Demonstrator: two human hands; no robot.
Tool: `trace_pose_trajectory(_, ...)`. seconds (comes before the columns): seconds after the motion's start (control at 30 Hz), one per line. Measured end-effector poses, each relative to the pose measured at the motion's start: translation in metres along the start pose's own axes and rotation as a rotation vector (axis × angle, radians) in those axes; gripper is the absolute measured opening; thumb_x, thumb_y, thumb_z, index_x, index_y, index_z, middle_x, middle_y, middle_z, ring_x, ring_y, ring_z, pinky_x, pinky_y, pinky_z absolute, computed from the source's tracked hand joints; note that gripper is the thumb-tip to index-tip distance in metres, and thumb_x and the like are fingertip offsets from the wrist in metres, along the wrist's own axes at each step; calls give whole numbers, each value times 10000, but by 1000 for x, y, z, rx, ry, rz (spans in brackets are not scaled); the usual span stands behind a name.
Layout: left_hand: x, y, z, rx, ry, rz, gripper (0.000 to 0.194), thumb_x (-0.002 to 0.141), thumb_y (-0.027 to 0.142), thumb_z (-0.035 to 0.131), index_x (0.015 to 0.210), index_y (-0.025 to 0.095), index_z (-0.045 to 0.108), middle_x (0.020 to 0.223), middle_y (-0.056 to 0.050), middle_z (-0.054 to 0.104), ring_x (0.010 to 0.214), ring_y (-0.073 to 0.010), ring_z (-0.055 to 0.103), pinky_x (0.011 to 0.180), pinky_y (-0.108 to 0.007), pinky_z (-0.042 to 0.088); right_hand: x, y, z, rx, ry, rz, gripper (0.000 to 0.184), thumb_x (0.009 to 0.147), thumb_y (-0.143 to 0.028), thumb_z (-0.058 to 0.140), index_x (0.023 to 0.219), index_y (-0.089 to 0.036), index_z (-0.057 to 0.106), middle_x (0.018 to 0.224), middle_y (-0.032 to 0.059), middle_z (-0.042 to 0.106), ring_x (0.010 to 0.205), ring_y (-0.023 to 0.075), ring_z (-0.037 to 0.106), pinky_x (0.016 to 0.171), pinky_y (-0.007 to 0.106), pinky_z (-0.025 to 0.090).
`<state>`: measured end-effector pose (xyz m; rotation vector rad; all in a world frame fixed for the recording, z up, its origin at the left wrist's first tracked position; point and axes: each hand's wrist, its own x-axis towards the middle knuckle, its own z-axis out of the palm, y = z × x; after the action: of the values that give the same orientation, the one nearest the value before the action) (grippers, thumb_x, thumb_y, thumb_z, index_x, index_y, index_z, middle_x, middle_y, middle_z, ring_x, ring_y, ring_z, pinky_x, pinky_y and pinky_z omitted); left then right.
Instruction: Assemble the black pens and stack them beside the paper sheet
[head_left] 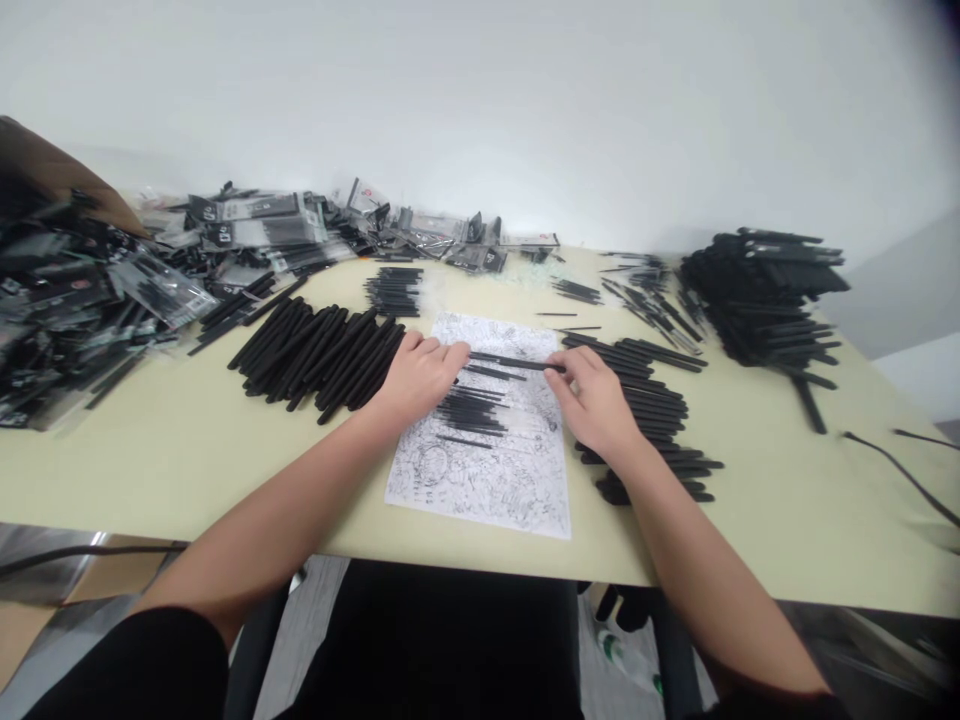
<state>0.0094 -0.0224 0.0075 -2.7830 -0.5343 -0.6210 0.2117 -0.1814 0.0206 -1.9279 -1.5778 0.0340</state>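
Note:
A long, slim black pen point(514, 361) lies level between my two hands, above a sheet of white paper point(495, 495) covered in scribbles. My left hand point(421, 378) is closed on the pen's left end. At its right end, the thumb and fingers of my right hand point(596, 398) pinch it. Below the pen, several thin dark sticks point(472, 410), like refills, rest on the paper. Thick black tubes point(307, 352) are heaped beside my left hand. Another stack of black tubes point(656, 410) extends beneath and past my right hand.
Plastic-sleeved packs point(262, 225) pile up along the back left, near a cardboard box point(67, 165). A small bundle of dark sticks point(394, 290) lies behind the paper. A tall black stack point(757, 290) stands at the back right, and a black cable point(900, 475) crosses the right side.

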Motion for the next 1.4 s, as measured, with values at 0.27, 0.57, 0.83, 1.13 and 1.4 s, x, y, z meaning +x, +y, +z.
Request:
trace_pose_trajectory(0.27, 0, 6, -15, -84, 72, 35, 280, 1004, 225, 334, 1003, 227, 614, 716, -34, 643, 703, -181, 513, 754, -382, 343, -5, -4, 8, -83, -148, -154, 204, 943, -354, 442, 1027, -231, 581, 977, 46, 671, 835, 185, 619, 860, 390, 354)
trace_pose_trajectory(0.57, -4, 10, -18, -163, 194, 100, 192, 994, 302, 395, 973, 267, 583, 668, -9, 591, 686, -179, 485, 734, -373, 337, -5, -7, 11, 30, -113, -161, 202, 946, -373, 454, 1009, -227, 578, 914, 25, 679, 800, 164, 621, 818, 351, 375)
trace_pose_trajectory(0.83, -5, 8, -9, -348, 360, -186, 178, 953, 352, 443, 1033, 199, 489, 759, -8, 644, 713, -171, 554, 834, -373, 359, -3, -5, 10, 34, -87, -155, 176, 932, -345, 452, 990, -221, 564, 958, 34, 680, 749, 160, 607, 801, 340, 406)
trace_pose_trajectory(1.13, -3, 5, -11, -244, 309, -135, 176, 963, 218, 385, 959, 197, 560, 778, -27, 653, 709, -168, 547, 767, -345, 352, -6, -6, 10, -15, -117, -159, 193, 940, -350, 436, 1007, -224, 567, 927, 33, 671, 808, 178, 616, 846, 373, 352)
trace_pose_trajectory(1.4, -4, 7, -10, -274, 223, -19, 260, 860, 80, 388, 1053, 173, 536, 805, -30, 656, 752, -180, 576, 783, -336, 375, -6, -10, 8, 13, -163, -159, 229, 906, -348, 482, 1079, -216, 556, 816, -9, 649, 693, 139, 595, 845, 372, 360)
